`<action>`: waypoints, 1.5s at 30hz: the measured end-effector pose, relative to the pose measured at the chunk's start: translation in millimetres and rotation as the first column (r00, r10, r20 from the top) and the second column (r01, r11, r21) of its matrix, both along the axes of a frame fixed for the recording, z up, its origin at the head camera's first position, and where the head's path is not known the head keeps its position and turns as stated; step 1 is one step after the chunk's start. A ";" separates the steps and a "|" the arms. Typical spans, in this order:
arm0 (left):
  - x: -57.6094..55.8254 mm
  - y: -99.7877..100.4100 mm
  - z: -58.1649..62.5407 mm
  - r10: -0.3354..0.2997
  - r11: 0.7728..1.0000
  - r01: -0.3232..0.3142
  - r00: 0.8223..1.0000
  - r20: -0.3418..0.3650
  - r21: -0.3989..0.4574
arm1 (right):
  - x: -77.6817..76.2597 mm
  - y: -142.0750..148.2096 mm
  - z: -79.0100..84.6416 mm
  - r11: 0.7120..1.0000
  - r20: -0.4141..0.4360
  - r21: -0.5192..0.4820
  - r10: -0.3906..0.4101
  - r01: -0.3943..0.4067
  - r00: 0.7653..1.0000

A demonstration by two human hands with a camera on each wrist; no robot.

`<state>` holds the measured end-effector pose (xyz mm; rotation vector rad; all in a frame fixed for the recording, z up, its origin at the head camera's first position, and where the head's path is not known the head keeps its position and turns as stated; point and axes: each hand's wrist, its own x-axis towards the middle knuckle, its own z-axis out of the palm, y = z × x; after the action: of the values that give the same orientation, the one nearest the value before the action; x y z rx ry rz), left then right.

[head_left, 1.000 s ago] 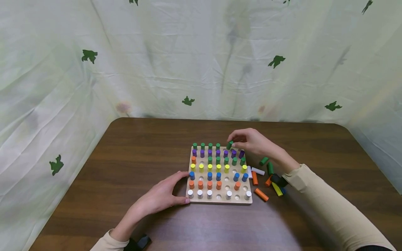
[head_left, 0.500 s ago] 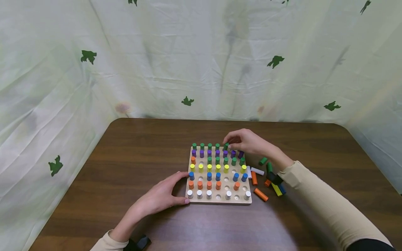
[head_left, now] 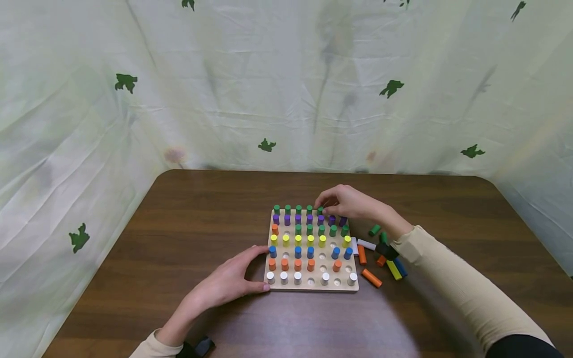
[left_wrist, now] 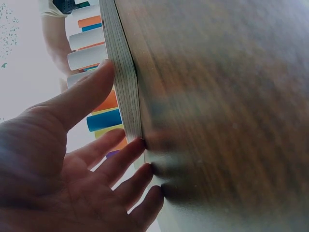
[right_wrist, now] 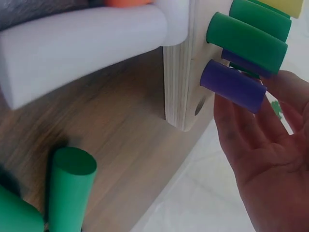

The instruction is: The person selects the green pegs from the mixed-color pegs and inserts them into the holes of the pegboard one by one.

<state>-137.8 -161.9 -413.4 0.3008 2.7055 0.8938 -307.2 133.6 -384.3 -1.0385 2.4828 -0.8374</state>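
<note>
A light wooden pegboard (head_left: 309, 289) stands on the brown table, with rows of coloured pegs upright in its holes. At its back row, my right hand (head_left: 351, 203) pinches a green peg (head_left: 320, 211) between thumb and fingers, in line with several other green pegs. Purple pegs (right_wrist: 234, 86) lie close by the right hand in the right wrist view, partly covering its fingers. My left hand (head_left: 226, 281) rests against the board's left side, thumb at the front corner. In the left wrist view its fingers are loosely extended, fingertips beside the board's edge (left_wrist: 123, 72).
Right of the board lie loose pegs: white (head_left: 366, 244), orange (head_left: 372, 278), yellow (head_left: 394, 270), blue (head_left: 400, 267) and green (head_left: 375, 230), some under the right wrist. Bare holes show among the pegs. A pale curtain (head_left: 286, 84) hangs behind the table (head_left: 215, 209).
My right hand has moved left and slightly down with the green peg, which went from tilted above the back row to upright and lower in it. The left hand stays put.
</note>
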 end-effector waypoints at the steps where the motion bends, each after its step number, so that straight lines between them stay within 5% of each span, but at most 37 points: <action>1: -0.1 0.0 -0.3 0.000 1.000 0.000 1.000 -0.001 0.000 | 0.1 0.0 0.1 1.000 0.003 0.002 0.001 -0.001 1.000; 19: 0.6 -0.4 -0.2 -0.002 1.000 0.002 1.000 0.011 0.000 | 15.8 24.2 6.0 0.994 -0.041 -0.090 -0.062 0.059 0.997; 45: -2.6 0.9 -0.9 -0.011 1.000 0.011 1.000 0.006 -0.002 | 46.8 90.1 0.8 0.990 -0.153 0.023 -0.137 0.142 0.979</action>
<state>-140.4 -160.9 -414.3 0.3123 2.6962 0.8880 -260.3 223.7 -383.5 -0.9580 2.7137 -0.7803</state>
